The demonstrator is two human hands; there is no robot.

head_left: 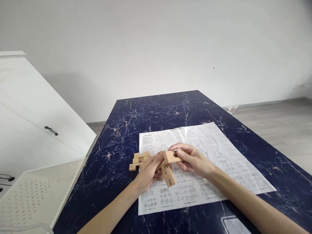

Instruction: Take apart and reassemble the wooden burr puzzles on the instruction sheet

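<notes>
Above a printed instruction sheet (207, 146), my two hands meet around notched wooden puzzle pieces. My left hand (149, 172) is closed on a wooden puzzle piece (168, 177) that slants down toward me and bears a dark mark near its end. Between thumb and fingers, my right hand (192, 159) grips another wooden puzzle piece (172, 156), which lies across the first one. Whether the two are locked together or only touching I cannot tell, as fingers hide the joint. Just left of my left hand, several more wooden puzzle pieces (140, 159) lie together on the table.
The dark blue marbled table (156, 113) reaches toward a pale wall. A white cabinet (46, 120) with a black handle stands at left, near a perforated white surface (29, 195). At the front right edge lies a pale, rounded-corner object (235, 225), partly cut off.
</notes>
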